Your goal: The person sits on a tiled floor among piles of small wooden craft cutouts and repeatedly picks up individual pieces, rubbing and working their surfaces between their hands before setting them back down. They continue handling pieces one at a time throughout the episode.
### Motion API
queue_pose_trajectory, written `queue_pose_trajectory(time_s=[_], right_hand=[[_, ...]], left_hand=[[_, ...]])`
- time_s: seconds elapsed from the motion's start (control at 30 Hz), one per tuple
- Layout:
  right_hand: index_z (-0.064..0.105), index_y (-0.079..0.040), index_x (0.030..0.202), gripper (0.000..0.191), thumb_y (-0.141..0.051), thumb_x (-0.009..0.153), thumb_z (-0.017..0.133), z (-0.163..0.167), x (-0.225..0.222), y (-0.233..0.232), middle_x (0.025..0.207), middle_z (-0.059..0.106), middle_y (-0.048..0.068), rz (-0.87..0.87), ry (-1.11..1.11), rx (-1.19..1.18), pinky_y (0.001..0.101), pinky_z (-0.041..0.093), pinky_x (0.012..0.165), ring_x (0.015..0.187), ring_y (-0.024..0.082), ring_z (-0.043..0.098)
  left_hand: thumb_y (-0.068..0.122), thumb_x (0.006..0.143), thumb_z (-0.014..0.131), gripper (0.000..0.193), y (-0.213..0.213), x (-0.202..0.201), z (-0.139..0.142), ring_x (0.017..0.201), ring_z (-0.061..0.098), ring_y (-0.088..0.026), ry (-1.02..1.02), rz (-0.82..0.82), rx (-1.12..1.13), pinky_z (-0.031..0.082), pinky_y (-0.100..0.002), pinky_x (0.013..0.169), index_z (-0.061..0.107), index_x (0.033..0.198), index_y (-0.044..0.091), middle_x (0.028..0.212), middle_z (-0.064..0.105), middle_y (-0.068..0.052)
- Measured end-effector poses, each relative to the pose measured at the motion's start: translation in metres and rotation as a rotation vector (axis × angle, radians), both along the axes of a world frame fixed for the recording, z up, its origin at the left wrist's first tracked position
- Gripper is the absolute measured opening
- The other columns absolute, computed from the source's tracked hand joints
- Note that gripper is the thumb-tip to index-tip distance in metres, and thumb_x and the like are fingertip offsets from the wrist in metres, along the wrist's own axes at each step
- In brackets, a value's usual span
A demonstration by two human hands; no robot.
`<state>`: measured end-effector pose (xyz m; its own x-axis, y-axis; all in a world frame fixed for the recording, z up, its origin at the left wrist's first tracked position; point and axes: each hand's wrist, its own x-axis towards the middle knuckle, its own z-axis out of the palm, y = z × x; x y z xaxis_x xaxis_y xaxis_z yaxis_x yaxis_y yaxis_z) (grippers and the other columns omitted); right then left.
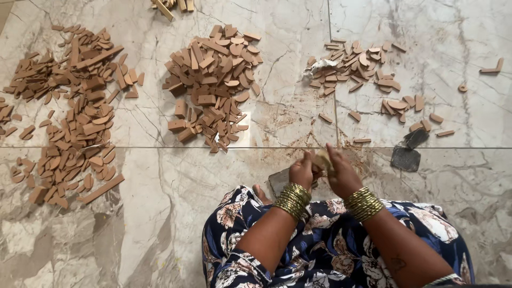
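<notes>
- Head view, looking straight down: person seated on a marble tile floor (160, 213), lap covered in dark blue floral cloth (320, 250).
- Left hand (302, 170) and right hand (341, 173) meet just in front of the knees, both wrists stacked with gold bangles (292, 200).
- A small pale tan piece (323, 160) sits between the two hands; fingers of both hands are closed on it, left from its left side, right from its right. Its exact shape is too blurred to tell.
- A flat grey square (278, 181) lies on the floor directly under the left hand; a bare toe shows just beside it.
- Two dark grey scraps (406, 158) lie on the floor to the right of the hands, near but apart.
- Brown flat cut pieces, straight bars and half-round shapes, lie in three heaps: a large spread at far left (80, 106), a dense heap at centre (213, 80), a thinner scatter at upper right (362, 66).
- A crumpled whitish scrap (319, 66) rests at the left edge of the upper right scatter.
- One L-shaped brown piece (492, 68) lies alone at far right, well apart.
</notes>
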<state>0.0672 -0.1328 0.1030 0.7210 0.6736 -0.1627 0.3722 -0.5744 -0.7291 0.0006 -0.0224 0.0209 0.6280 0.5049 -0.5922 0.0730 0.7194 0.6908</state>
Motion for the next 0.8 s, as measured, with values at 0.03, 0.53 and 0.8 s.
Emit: queue_pose_trajectory(time_s=[0.03, 0.53, 0.8], right_hand=[[0.031, -0.012, 0.157, 0.072, 0.003, 0.089, 0.051, 0.001, 0.002, -0.004, 0.147, 0.049, 0.023, 0.005, -0.092, 0.07, 0.044, 0.046, 0.107, 0.128, 0.038, 0.054], [0.049, -0.02, 0.151, 0.049, -0.005, 0.105, 0.045, 0.001, -0.002, 0.008, 0.133, 0.057, 0.025, -0.04, -0.263, -0.032, 0.0402, 0.061, 0.087, 0.105, 0.033, 0.067], [0.039, -0.029, 0.154, 0.074, -0.009, 0.086, 0.06, 0.027, -0.047, 0.016, 0.146, 0.044, 0.024, 0.185, -0.305, -0.228, 0.0496, 0.053, 0.098, 0.118, 0.038, 0.057]], left_hand=[[0.047, 0.105, 0.057, 0.048, 0.004, 0.0, 0.001, 0.054, 0.053, -0.013, 0.024, 0.005, 0.003, 0.046, -0.028, 0.05, 0.065, 0.093, 0.001, 0.07, 0.062, -0.003], [0.039, 0.102, 0.052, 0.034, 0.004, -0.016, 0.032, 0.045, 0.042, -0.008, 0.148, -0.167, 0.067, 0.035, -0.025, 0.038, 0.067, 0.105, 0.008, 0.084, 0.072, 0.005], [0.034, 0.106, 0.04, 0.04, 0.009, -0.016, 0.036, 0.06, 0.066, -0.008, 0.202, -0.088, -0.103, 0.059, -0.028, 0.057, 0.061, 0.106, 0.0, 0.079, 0.067, -0.003]])
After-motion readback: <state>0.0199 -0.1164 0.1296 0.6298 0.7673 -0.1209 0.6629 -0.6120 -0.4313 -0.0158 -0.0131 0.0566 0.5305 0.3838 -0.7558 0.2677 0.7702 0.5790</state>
